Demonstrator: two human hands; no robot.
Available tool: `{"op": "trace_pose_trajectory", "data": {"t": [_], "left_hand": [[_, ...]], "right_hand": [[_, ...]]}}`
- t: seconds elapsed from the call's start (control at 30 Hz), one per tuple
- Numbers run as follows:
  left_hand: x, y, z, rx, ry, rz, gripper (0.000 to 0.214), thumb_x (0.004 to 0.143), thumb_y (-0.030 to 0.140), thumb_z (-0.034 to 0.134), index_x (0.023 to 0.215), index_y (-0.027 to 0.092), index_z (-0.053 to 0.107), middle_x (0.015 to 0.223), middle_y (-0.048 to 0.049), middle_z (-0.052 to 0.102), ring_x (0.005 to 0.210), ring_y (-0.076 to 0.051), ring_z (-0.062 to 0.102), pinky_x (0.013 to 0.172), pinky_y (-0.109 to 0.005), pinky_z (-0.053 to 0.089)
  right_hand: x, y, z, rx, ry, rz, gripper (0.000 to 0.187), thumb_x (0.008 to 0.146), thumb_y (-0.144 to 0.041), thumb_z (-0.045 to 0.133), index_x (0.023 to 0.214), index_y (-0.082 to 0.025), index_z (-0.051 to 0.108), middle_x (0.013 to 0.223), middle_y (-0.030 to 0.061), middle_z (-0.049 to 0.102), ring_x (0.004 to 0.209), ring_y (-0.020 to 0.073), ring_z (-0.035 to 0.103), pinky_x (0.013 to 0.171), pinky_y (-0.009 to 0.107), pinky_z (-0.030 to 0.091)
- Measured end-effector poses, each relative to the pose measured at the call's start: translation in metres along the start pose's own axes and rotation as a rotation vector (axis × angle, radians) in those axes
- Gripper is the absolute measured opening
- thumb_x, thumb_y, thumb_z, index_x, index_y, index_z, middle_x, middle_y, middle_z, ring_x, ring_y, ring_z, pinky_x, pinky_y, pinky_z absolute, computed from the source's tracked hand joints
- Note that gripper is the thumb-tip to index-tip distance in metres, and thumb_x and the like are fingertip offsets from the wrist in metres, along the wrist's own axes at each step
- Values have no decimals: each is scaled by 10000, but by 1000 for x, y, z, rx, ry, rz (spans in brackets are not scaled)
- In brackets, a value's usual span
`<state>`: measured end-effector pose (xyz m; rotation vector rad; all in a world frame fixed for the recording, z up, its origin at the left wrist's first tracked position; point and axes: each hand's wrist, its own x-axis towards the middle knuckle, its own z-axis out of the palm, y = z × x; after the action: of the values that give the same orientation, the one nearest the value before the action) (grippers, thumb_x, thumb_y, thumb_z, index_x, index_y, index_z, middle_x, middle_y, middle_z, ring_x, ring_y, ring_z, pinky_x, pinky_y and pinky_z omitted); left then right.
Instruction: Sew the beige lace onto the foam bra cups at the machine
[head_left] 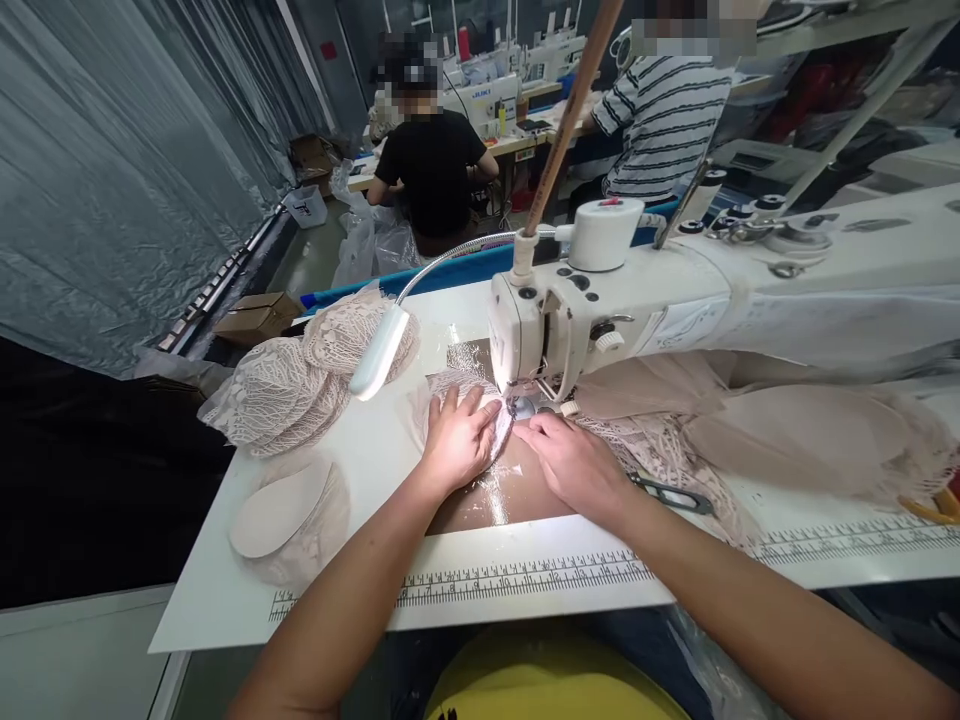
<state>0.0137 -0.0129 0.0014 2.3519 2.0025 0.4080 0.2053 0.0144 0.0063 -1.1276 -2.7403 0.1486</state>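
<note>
Under the needle of a white sewing machine [525,330] lies a lace-covered bra cup [491,445]. My left hand [459,432] rests flat on this cup with its fingers spread, pressing it against the machine bed. Just right of the needle is my right hand [574,460], its fingers curled together near the cup's edge; what they pinch, if anything, is hidden. A pair of thread snips [675,496] lies beside my right wrist. Lace pieces [660,450] trail over the table behind that hand.
Stacked lace cups [277,395] lie at the left, with a plain beige cup [281,510] in front. A lamp [381,352] on a bent neck hangs over the table. A printed ruler [525,577] runs along the front edge. Two people sit at machines beyond.
</note>
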Motion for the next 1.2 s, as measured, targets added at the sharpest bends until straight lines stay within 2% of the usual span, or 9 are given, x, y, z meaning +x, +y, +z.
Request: {"op": "trace_pose_trajectory", "data": {"t": [0.37,0.53,0.67,0.73,0.8,0.87,0.97,1.07,1.2], "left_hand": [[0,1,-2,7,-26,-2,402,920,302,379,1290,237,521,1402,-93,456,1292,-393,328,999,-633,277],[1,2,-3,-21,-29,-94,435,905,348,401,1293,179,499,1419,-122,432,1326,-383,291,1047,-604,250],[-4,-1,-13,-102,-51,-138,387,842,230,441,1207,189,562,1420,-99,438,1340,-370,290,1073,-600,230],[-13,-1,-23,-210,-163,-8,409,764,166,487,1153,206,604,1421,-65,450,1350,-367,292,1087,-598,229],[-26,2,-35,-353,-324,218,423,707,135,528,1101,230,646,1398,-26,488,1358,-349,303,1105,-567,247],[-40,7,-45,-484,-391,370,400,721,136,552,1092,242,660,1361,-8,529,1353,-304,337,1120,-499,283],[-54,13,-51,-567,-259,269,355,834,200,523,1177,209,615,1348,-53,537,1312,-241,411,1105,-417,350],[-53,14,-43,-474,-145,122,347,903,263,465,1213,160,582,1318,-115,551,1232,-237,495,1040,-411,434],[-35,15,-28,-292,-151,254,365,885,294,501,1184,107,592,1319,-167,539,1232,-296,486,1044,-478,418]], "right_hand": [[-2,0,1,33,48,-24,390,859,-66,393,1119,-222,638,908,42,583,760,158,513,630,268,341],[-1,1,8,25,82,-30,408,838,-36,387,1096,-211,649,905,44,591,728,152,514,596,267,337],[-2,4,8,55,92,-41,405,818,-40,409,1099,-200,653,943,47,611,757,154,548,603,256,369],[-3,6,6,112,100,-50,403,824,-46,407,1108,-191,652,983,49,622,780,147,567,625,241,398],[-4,7,4,172,110,-55,387,838,-61,401,1091,-195,661,997,48,629,794,139,578,648,224,421],[-5,8,2,212,121,-59,347,858,-96,407,1046,-206,677,970,48,635,791,137,579,662,216,433],[-6,9,0,243,143,-60,310,891,-150,407,1009,-210,687,914,48,635,772,138,573,665,215,439],[-6,9,0,253,144,-81,312,896,-148,398,1004,-201,686,902,50,631,765,138,566,673,221,438],[-5,10,2,202,124,-121,338,865,-94,405,1072,-181,658,902,56,622,798,155,548,702,243,420]]}}
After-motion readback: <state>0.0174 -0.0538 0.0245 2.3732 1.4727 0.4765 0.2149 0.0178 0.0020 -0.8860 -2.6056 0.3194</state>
